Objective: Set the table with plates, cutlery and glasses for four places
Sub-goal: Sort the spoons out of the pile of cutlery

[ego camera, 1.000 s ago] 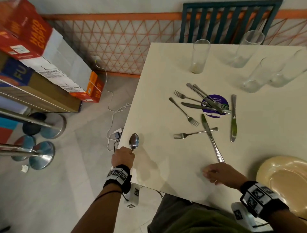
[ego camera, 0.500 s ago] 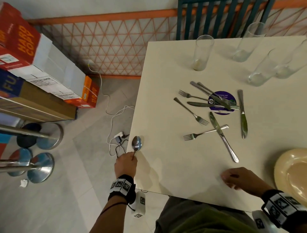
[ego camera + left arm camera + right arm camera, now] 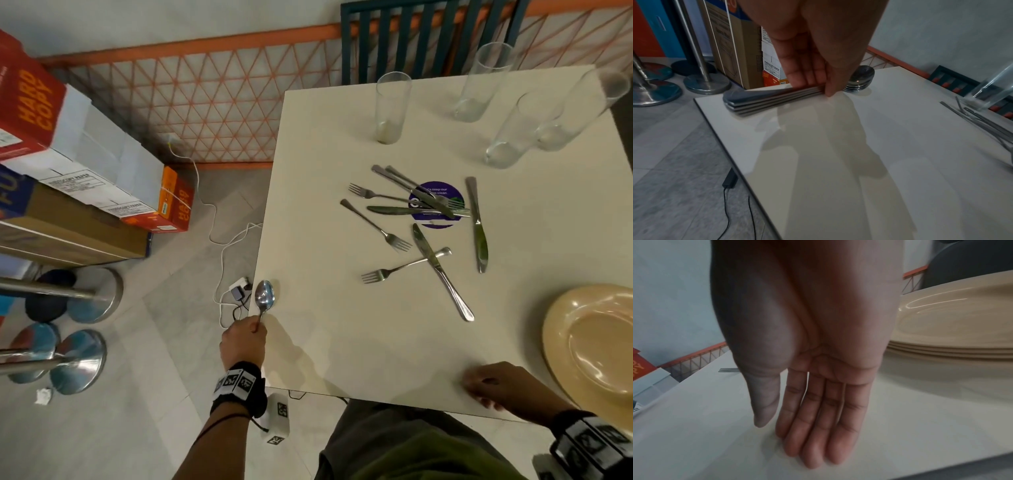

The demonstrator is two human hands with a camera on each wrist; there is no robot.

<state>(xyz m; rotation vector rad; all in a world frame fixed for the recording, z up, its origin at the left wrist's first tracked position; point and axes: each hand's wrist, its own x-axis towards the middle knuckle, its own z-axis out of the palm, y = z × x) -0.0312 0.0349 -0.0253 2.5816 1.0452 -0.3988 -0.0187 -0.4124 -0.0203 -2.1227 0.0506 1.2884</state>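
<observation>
My left hand [image 3: 244,342] pinches a stack of several spoons [image 3: 264,295] by the handles at the table's [image 3: 342,325] left edge; in the left wrist view the left hand [image 3: 818,87] holds the stacked spoons [image 3: 764,99] just above the tabletop. Above the front edge my right hand [image 3: 493,385] is empty, and in the right wrist view that hand [image 3: 797,434] has straight fingers. Loose forks and knives [image 3: 424,219] lie in the middle. Beige plates [image 3: 555,329] are stacked at the right. Several glasses [image 3: 392,108] stand at the far side.
A purple round sticker [image 3: 436,205] lies under some cutlery. A dark slatted chair [image 3: 428,34] stands beyond the table. Cardboard boxes [image 3: 68,164], metal post bases [image 3: 78,359] and a charger with cables [image 3: 236,291] are on the floor at the left.
My right hand has drawn back from the nearest knife's handle toward the table's front edge. The left hand stays at the left edge with the spoons.
</observation>
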